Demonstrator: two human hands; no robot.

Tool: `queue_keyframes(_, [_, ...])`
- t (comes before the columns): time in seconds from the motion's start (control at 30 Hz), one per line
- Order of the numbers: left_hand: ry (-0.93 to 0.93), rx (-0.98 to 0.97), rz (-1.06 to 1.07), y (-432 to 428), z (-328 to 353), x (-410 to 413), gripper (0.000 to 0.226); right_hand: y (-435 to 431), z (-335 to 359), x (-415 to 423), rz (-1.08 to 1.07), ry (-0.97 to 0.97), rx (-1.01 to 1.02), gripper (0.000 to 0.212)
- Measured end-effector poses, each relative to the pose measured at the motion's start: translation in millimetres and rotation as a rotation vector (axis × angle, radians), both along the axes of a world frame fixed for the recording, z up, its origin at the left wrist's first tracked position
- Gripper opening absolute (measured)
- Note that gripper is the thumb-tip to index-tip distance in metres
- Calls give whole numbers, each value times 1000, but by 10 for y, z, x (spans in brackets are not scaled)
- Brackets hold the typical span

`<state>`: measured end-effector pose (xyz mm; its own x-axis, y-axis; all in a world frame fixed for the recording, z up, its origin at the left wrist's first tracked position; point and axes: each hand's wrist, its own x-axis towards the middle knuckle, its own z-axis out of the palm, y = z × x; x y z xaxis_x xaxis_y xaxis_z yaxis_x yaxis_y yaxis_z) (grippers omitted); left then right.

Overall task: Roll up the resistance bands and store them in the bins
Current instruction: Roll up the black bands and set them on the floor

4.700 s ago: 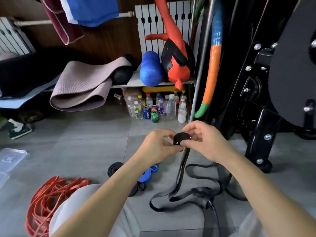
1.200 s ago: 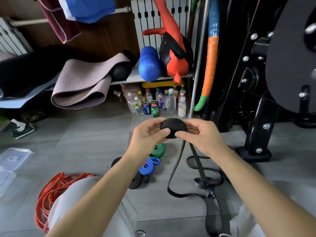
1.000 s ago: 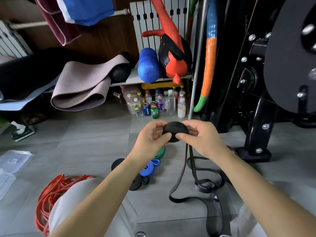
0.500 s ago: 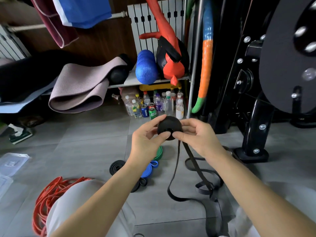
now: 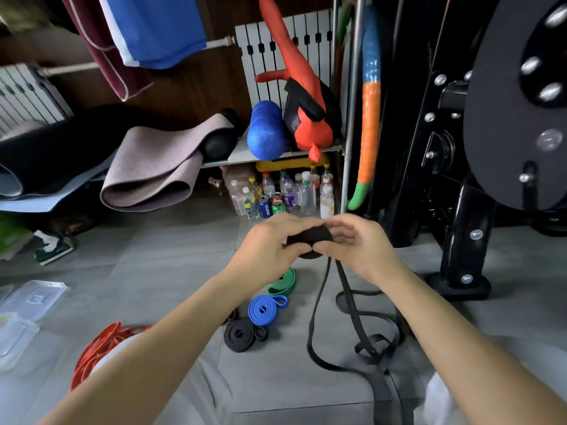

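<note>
A black resistance band [image 5: 310, 237] is partly wound into a thick coil held up in front of me. My left hand [image 5: 270, 246] grips the coil from the left and my right hand [image 5: 356, 246] grips it from the right, thumbs meeting in front. The unrolled tail [image 5: 343, 302] hangs down and loops over the tiled floor. Rolled bands lie on the floor below: a green one [image 5: 283, 283], a blue one [image 5: 265, 309] and a black one [image 5: 241, 334]. A loose red band [image 5: 98, 348] is piled at the lower left. Clear plastic bins [image 5: 18, 329] sit at the left edge.
A shelf [image 5: 276, 153] ahead carries a blue foam roller [image 5: 265, 134], a folded mat [image 5: 156, 167] and a red punching toy. Bottles and cans [image 5: 279, 194] stand under it. A black weight machine [image 5: 460, 210] fills the right side. A clear lid [image 5: 33, 297] lies by the bins.
The coil has grown thicker as both hands turned it, taking up more of the tail. It now sits tipped edge-on between my fingers, and the loops on the floor have shifted.
</note>
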<state>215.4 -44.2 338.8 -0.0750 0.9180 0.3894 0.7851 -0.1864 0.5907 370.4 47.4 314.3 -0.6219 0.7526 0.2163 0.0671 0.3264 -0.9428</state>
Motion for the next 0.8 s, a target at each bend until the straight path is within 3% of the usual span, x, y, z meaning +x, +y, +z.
queue_keyframes(0.2, [-758, 112, 92, 85, -6, 280, 62, 3, 23, 138, 36, 226, -185, 31])
queue_keyframes(0.27, [-891, 116, 95, 107, -25, 409, 56, 20, 45, 197, 27, 255, -186, 33])
queue_keyframes(0.33, [-788, 102, 127, 107, -44, 480, 49, 55, 57, 262, 15, 182, -97, 34])
queue_keyframes(0.4, [-394, 24, 177, 96, -27, 451, 40, 76, 50, 308, 24, 54, -8, 32])
queue_keyframes(0.47, [57, -57, 150, 84, 35, 382, 44, 72, 41, 320, 42, -45, 24, 31])
queue_keyframes(0.57, [382, -118, -29, 95, 146, 337, 55, 73, 31, 317, 17, -33, 20, 31])
queue_keyframes(0.63, [362, -112, -63, 105, 168, 294, 52, 86, 3, 325, 1, -25, 4, 33])
queue_keyframes(0.7, [163, -80, -9, 93, 189, 254, 50, 88, -85, 343, 50, -71, -36, 32])
queue_keyframes(0.8, [-204, 21, 123, 80, 255, 194, 60, 74, -340, 400, 79, -289, -39, 19])
